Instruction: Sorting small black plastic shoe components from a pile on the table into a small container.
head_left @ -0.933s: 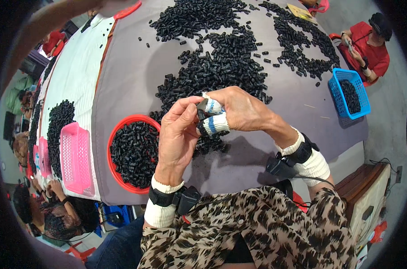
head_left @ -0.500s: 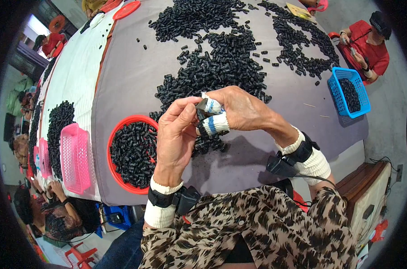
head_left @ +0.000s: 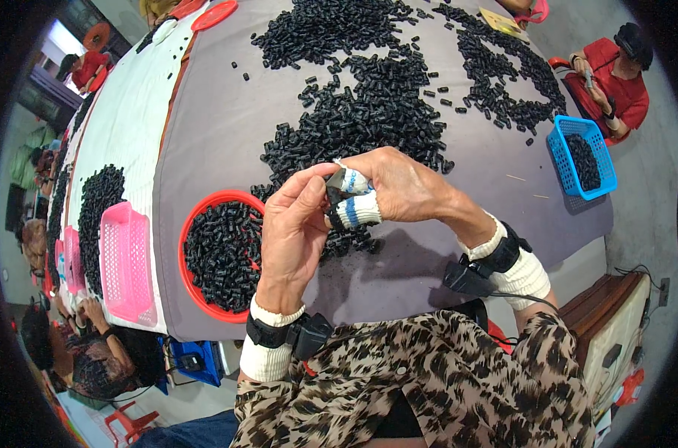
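Note:
My left hand (head_left: pixel 298 224) and my right hand (head_left: pixel 398 185) meet over the near middle of the grey-covered table. Between their fingertips is a small black part (head_left: pixel 334 190), pinched by the left thumb and index finger. White cloth wraps with blue marks cover the right thumb and finger, which close on the same part from the other side. Its exact shape is mostly hidden by the fingers. Just beyond my hands spreads a large pile of short black cylindrical pieces (head_left: pixel 369 112). Close by my left wrist stands a round red tray (head_left: pixel 183 246) full of similar black pieces.
More black pieces (head_left: pixel 503 75) lie at the far right. A blue basket (head_left: pixel 611 181) stands near the right edge, beside a person in red (head_left: pixel 621 89). Pink baskets (head_left: pixel 126 261) and another black heap (head_left: pixel 100 216) are on the left table, where other people sit. A red lid (head_left: pixel 214 15) lies far left.
Both hands stay joined at the black part with only slight finger movement. The whole view shifts a little. The far-right person's hands have moved closer together.

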Available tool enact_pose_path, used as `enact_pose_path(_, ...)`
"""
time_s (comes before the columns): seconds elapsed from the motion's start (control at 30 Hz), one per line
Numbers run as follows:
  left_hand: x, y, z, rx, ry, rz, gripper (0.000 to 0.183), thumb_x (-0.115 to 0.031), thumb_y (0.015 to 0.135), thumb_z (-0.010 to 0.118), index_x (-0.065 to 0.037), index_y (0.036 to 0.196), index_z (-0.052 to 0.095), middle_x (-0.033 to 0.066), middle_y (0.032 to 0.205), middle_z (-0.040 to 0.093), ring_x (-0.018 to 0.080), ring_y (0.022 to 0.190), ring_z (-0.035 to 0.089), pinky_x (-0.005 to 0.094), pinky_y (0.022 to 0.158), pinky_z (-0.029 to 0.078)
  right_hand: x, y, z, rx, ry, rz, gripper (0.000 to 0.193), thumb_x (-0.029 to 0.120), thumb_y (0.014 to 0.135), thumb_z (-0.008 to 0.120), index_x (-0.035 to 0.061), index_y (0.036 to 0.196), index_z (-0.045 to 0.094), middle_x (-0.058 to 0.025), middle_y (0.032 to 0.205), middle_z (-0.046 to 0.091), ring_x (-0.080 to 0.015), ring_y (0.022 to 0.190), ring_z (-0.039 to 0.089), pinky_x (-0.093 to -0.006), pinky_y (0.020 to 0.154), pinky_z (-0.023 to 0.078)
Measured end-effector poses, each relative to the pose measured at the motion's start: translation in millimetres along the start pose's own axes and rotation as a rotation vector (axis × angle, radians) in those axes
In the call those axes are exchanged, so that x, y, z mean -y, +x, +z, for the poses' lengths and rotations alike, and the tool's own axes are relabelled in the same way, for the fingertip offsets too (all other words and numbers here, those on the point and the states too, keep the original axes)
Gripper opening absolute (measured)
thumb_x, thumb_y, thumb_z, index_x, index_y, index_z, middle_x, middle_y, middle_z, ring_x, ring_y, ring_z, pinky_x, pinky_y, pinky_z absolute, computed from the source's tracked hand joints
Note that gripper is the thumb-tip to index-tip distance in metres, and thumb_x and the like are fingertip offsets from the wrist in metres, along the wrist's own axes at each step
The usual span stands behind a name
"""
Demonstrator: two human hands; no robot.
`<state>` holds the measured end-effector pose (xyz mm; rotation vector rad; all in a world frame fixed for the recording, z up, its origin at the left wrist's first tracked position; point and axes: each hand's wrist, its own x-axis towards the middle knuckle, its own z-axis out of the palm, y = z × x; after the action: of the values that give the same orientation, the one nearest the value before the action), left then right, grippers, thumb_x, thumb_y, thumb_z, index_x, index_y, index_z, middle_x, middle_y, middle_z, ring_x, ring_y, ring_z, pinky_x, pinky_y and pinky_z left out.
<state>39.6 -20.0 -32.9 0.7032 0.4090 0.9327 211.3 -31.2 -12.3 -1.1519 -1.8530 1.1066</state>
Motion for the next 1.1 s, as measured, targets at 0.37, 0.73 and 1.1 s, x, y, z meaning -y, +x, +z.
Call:
enact_pose_path(0.37, 0.7, 0.9, -1.4, -0.071, -0.014, -0.042, 0.02, -0.013, 0.089, 0.054, 0.0, 0.104, 0.058, 0.0026, 0.088, 0.06, 0.008, 0.078, 0.057, 0.0239, 0.07, 0.049, 1.1, -1.6, 1.5, -0.018, -0.074, -0.028, 0.028, 0.022, 0.073, 0.07, 0.0014, 0.089, 0.059, -0.0034, 0.069, 0.058, -0.0099, 0.063, 0.052, -0.0278, 0.058, 0.043)
enact_pose_path(0.73, -0.7, 1.7, 4.1, -0.097, 0.089, 0.003, 0.022, -0.005, 0.083, 0.059, 0.003, 0.104, 0.058, 0.0059, 0.093, 0.062, 0.009, 0.081, 0.06, 0.0197, 0.07, 0.048, 6.9, -1.0, 1.5, -0.129, -0.074, 0.005, 0.032, 0.028, 0.067, 0.073, 0.0017, 0.076, 0.057, -0.0096, 0.063, 0.057, -0.0199, 0.056, 0.054, -0.0325, 0.056, 0.043)
enact_pose_path(1.1, 0.8, 1.2, -4.7, -0.116, 0.046, 0.022, 0.027, -0.01, 0.087, 0.055, 0.005, 0.109, 0.056, 0.008, 0.092, 0.063, 0.011, 0.083, 0.06, 0.0213, 0.073, 0.048, 6.1, 4.2, 6.2, -0.15, -0.043, 0.011, 0.031, 0.024, 0.066, 0.074, 0.001, 0.078, 0.057, -0.0083, 0.063, 0.058, -0.0153, 0.055, 0.054, -0.0298, 0.054, 0.043)
